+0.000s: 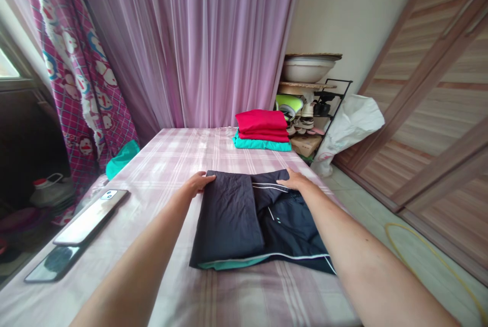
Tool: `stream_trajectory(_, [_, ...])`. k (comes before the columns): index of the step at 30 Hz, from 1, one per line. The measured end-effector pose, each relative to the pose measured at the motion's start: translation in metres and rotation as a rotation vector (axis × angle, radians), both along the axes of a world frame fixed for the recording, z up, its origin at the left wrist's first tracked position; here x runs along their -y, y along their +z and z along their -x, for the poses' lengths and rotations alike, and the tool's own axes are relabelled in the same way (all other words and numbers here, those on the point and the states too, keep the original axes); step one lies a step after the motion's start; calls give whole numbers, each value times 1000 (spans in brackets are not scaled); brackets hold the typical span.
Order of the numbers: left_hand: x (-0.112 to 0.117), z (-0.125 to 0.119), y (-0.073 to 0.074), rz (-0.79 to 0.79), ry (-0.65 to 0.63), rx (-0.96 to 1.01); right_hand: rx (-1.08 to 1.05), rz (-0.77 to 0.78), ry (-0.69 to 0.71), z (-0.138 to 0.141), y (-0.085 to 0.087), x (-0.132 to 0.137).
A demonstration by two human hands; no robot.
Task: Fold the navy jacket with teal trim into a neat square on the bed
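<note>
A dark navy garment (232,215) with white piping and a strip of teal showing at its near edge lies partly folded in front of me. Its left part is a flat, smooth panel; white lines cross the right part. I cannot tell whether it is a jacket or trousers. My left hand (200,183) pinches its far left corner, thumb on top and fingers curled at the edge. At the far right corner, my right hand (295,180) grips the cloth in the same way. My right forearm hides some of the garment's right side.
The garment lies on a table with a checked pink cloth (168,154). Beyond it sits a stack of red clothes (261,122) over a turquoise one (263,145). A phone (91,217) rests at left, overlapping a dark glossy object (51,264). A rack (339,94) stands behind, right.
</note>
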State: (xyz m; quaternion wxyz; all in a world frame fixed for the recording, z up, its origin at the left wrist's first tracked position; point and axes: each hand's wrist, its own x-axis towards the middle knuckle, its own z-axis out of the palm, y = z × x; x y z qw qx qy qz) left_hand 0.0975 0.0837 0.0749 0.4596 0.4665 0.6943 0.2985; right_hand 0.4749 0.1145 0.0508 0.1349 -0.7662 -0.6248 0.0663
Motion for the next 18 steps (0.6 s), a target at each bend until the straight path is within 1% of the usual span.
stream_trajectory(3, [-3, -6, -1, -12, 13, -14, 134, 183, 17, 0, 14, -4])
stream_trajectory(4, [-3, -6, -1, -17, 13, -14, 159, 187, 43, 5, 22, -7])
stream_trajectory(6, [1, -2, 2, -31, 11, -7, 178, 143, 91, 22, 40, -17])
stream_trajectory(8, [11, 7, 5, -53, 23, 4, 189, 51, 131, 49, 60, -32])
stream_trajectory(10, [26, 21, 7, -99, 85, 40, 191, -90, 194, 86, 83, -49])
stream_trajectory(11, [36, 28, 7, -122, 137, 64, 173, -227, 255, 106, 94, -56])
stream_trajectory(12, [46, 35, 5, -140, 195, 91, 150, -331, 350, 127, 105, -62])
stream_trajectory(13, [57, 41, 3, -147, 247, 118, 133, -398, 454, 147, 114, -66])
stream_trajectory(14, [67, 46, 0, -141, 290, 141, 114, -427, 513, 165, 120, -67])
stream_trajectory(15, [77, 49, -4, -128, 321, 159, 94, -429, 548, 178, 124, -65])
stream_trajectory(16, [85, 52, -7, -116, 340, 181, 75, -409, 572, 188, 124, -62])
stream_trajectory(17, [91, 54, -10, -110, 350, 204, 57, -376, 589, 192, 120, -56])
stream_trajectory(18, [95, 54, -12, -107, 356, 223, 38, -341, 605, 190, 113, -48])
